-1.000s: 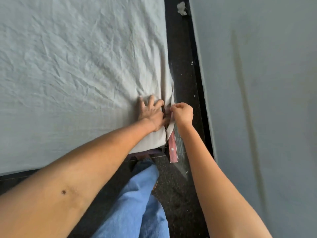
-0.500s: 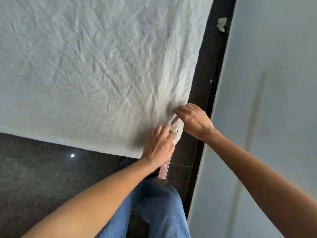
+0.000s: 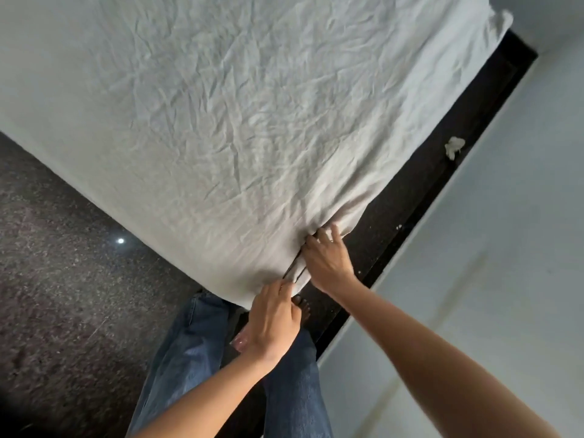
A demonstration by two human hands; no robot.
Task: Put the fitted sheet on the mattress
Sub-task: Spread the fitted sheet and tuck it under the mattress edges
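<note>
Covering mattress top, wrinkled fitted sheet [image 3: 252, 128]. Near corner: left hand [image 3: 271, 320] now lower, fingers together on corner fabric, grip unclear; right hand [image 3: 327, 263] fingers spread on side fold. View rotated since earlier; far corner, more dark floor [image 3: 57, 279] now visible.

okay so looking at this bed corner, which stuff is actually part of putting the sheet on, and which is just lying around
Part of the job: fitted sheet, left hand, right hand at the mattress corner.

Lying about: crumpled white scrap on the dark floor by the wall.
</note>
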